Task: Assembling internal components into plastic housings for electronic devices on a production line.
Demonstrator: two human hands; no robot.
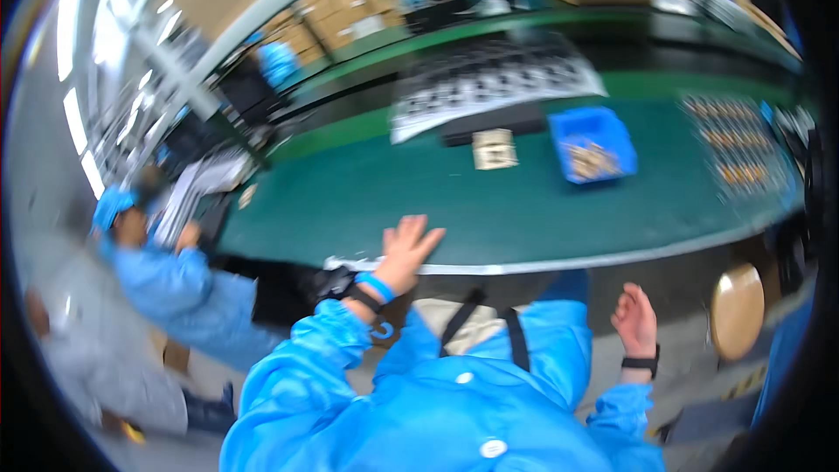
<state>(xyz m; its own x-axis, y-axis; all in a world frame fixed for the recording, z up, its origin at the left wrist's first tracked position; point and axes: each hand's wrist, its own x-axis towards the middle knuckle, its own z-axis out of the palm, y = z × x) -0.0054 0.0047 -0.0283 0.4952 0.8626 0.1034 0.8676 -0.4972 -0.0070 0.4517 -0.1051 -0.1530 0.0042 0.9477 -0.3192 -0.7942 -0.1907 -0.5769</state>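
Note:
My left hand (407, 252) rests with fingers spread on the front edge of the green worktable (350, 201), holding nothing. A blue band and a black band circle that wrist. My right hand (635, 322) hangs in the air off the table's edge, to the right of my body. Its fingers are loosely bent, and nothing shows in them. Farther back on the table, a blue bin (619, 135) holds small beige parts, blurred. Left of it lies a small pale piece (495, 150) with dark openings.
Behind these are a dark bar (524, 118) and a clear sheet with rows of dark parts (498, 83). At the right lies a clear tray of small parts (734, 144). A round wooden stool (737, 310) stands right. A person in blue (175, 280) is at the left.

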